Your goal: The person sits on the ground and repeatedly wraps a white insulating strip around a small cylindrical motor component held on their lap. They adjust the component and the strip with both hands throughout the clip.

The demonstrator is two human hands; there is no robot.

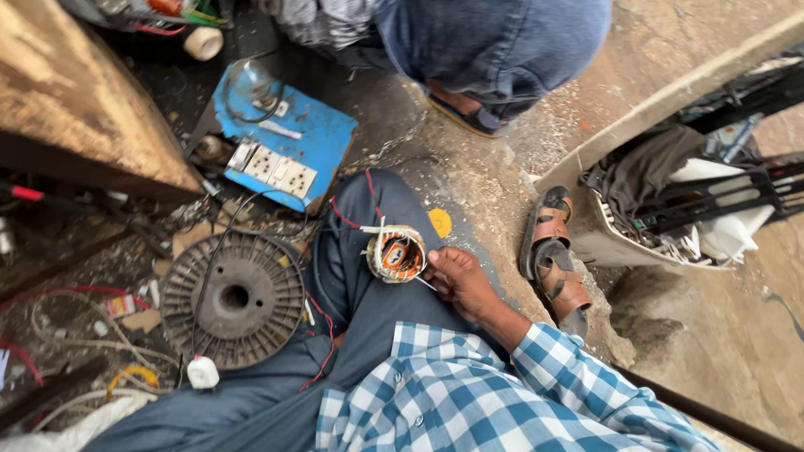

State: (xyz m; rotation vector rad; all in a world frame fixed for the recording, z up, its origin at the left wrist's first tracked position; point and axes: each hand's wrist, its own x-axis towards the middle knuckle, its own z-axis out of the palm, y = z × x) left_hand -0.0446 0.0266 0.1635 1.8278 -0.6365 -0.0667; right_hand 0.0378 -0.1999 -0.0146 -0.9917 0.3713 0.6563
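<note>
Copper windings fill the small round motor stator (395,254) resting on my knee; my right hand (459,280) grips its rim, fingers curled. My left hand is out of sight.

One hand (460,282) in view, gripping one stator (395,254). Left of the grip: one grey spool (233,299), one blue switchboard (286,148). Right of it: two sandals (555,260), apparently stacked. Just beyond the grip: one yellow disc (440,222). One other person (493,32).
</note>
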